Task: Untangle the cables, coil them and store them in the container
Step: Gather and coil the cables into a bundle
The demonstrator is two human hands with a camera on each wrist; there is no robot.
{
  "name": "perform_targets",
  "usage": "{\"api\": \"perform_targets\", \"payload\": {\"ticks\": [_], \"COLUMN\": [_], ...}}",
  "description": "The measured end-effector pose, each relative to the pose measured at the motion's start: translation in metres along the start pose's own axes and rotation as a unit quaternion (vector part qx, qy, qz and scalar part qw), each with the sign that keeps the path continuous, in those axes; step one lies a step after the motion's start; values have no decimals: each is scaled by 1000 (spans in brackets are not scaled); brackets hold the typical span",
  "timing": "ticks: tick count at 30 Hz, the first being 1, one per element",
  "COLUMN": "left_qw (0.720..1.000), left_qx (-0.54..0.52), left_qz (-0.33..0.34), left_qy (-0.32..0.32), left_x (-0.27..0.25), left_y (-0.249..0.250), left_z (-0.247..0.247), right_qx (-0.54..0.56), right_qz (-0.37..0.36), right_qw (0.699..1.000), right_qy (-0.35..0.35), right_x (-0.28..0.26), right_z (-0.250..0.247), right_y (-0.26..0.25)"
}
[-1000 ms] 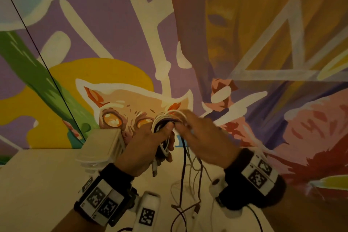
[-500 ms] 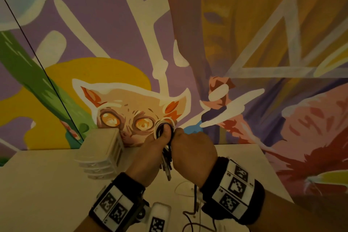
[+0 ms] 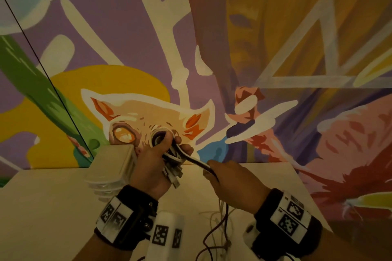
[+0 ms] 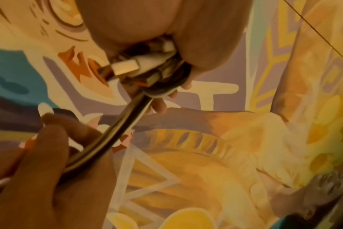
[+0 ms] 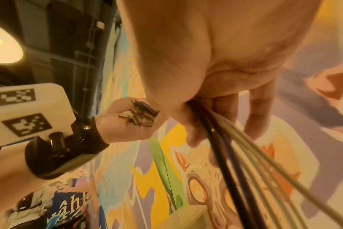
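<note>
the left hand is clenching a coiled bundle of white and dark cables, metal plugs poking out below the palm, while the right hand is gripping the taut strands leading out of it; this is looking like the coiling step, with loose cable trailing on the pale desk; next the slack needs winding on, then storing in the translucent plastic container just beside the left hand

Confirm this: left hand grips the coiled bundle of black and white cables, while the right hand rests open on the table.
Not quite. The left hand does grip the coiled bundle of black and white cables, but the right hand is closed around the strands leading off it, above the table, as the head view shows.
</note>
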State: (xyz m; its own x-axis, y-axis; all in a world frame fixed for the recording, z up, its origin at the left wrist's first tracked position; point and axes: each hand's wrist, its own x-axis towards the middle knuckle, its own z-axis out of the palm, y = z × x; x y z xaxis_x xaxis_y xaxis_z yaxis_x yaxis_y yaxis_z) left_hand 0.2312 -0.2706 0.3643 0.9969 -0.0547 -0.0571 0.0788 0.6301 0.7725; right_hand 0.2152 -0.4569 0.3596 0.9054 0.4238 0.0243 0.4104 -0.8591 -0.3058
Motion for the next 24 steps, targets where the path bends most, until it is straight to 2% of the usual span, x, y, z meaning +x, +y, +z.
{"api": "perform_targets", "payload": {"ticks": [3,5,9,11,14,17,21,24], "left_qw": [999,999,996,995,996,996,998,997], "left_qx": [37,21,19,15,13,23,28,23], "left_qz": [1,24,67,80,50,32,46,77], "left_qy": [12,15,51,63,70,81,41,8], "left_x": [1,3,11,12,12,14,8,6], "left_y": [4,10,20,20,13,11,12,10], "left_z": [-4,-12,-31,-31,-23,-22,-22,-21], "right_qx": [92,117,30,40,69,9,-46,-14], "right_qz": [-8,-18,-40,-44,-53,-90,-103,-88], "right_qw": [996,993,998,998,996,995,993,994], "right_qy": [-8,-11,24,37,14,-30,-44,-58], "right_x": [-6,-12,-26,-25,-20,-23,-28,-29], "right_z": [2,-1,-6,-10,-8,0,4,7], "right_y": [7,9,8,-1,-18,-25,-18,-16]}}
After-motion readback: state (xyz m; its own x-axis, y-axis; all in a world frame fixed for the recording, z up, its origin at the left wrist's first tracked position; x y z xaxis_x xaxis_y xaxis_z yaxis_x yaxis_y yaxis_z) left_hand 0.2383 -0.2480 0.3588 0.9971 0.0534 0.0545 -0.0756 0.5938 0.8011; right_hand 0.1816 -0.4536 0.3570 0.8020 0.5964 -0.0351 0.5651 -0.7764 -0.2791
